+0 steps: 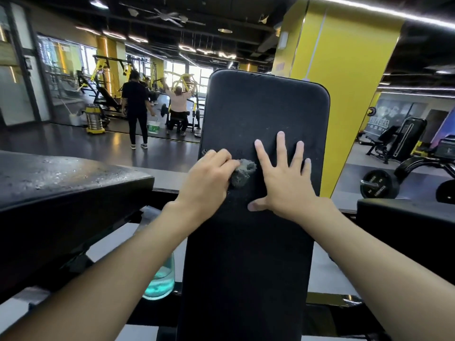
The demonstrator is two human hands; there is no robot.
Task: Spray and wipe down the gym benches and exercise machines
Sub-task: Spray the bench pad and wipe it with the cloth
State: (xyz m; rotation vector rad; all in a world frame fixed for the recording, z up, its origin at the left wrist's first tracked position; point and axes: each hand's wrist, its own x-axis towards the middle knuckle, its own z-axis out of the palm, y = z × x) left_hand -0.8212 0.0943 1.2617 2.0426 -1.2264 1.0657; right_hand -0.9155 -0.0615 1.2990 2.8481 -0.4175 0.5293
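A long black padded bench back (258, 112) rises in front of me. My left hand (206, 178) grips a crumpled grey cloth (242, 173) and holds it against the pad near its left edge. My right hand (283, 178) lies flat on the pad just right of the cloth, fingers spread and straight. A clear spray bottle with teal liquid (161, 281) stands on the floor left of the bench, partly hidden behind my left forearm.
Another black pad (61, 183) lies to my left, and a third (406, 225) to my right. A yellow pillar (344, 57) stands behind the bench. Two people (135, 107) are among machines at the far left. Barbell plates (376, 184) sit at right.
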